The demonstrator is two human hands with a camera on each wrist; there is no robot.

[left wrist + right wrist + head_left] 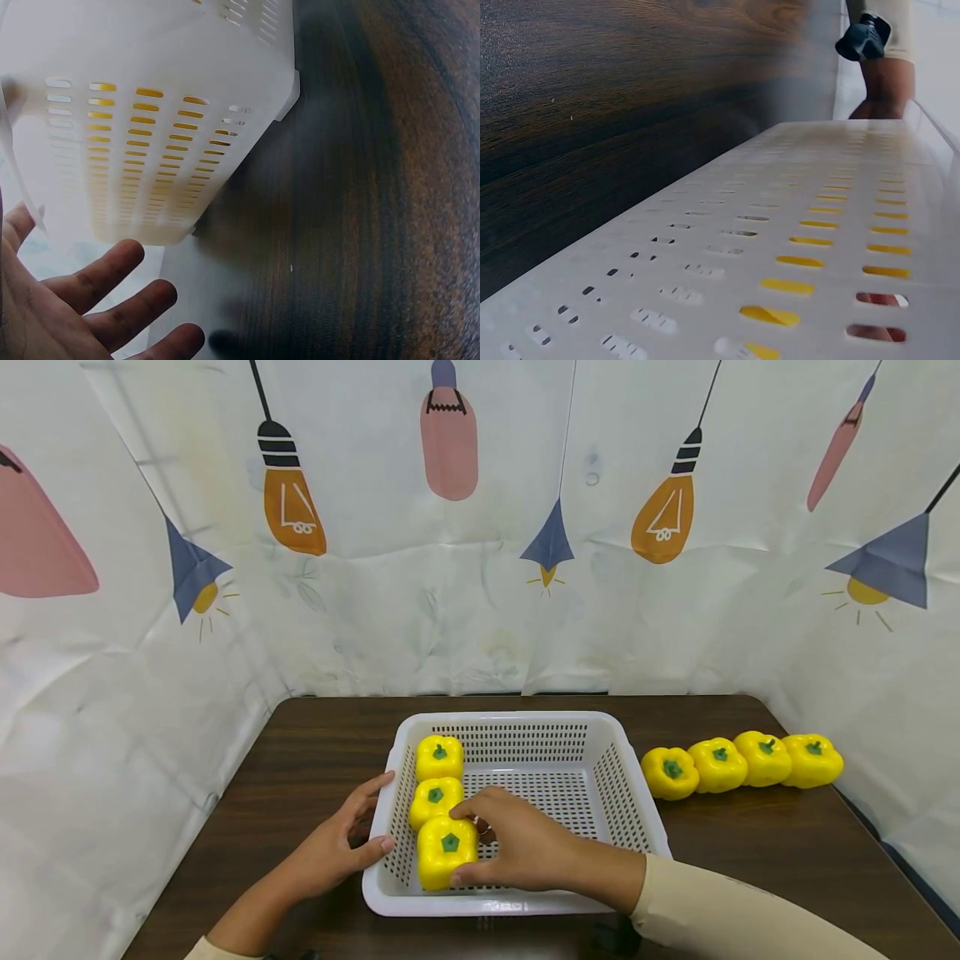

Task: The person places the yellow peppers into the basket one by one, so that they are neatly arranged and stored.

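In the head view my right hand [517, 843] reaches over the front side of a white plastic basket [517, 906]. Thumb and fingers grip the nearest yellow bell pepper [442, 853], which has a green stem. Behind it, along the basket's left wall, are a second yellow pepper [433, 802] and a third yellow pepper [438, 757]. My left hand [330, 852] touches the basket's left rim with thumb and forefinger. Its other fingers [127, 311] spread loosely outside the slotted wall in the left wrist view. Through the slots in the right wrist view, yellow patches [806, 241] show.
Several yellow peppers [718, 764] stand in a slanting row on the dark wooden table [757, 852], right of the basket. A white printed curtain [480, 635] hangs behind and at both sides of the table.
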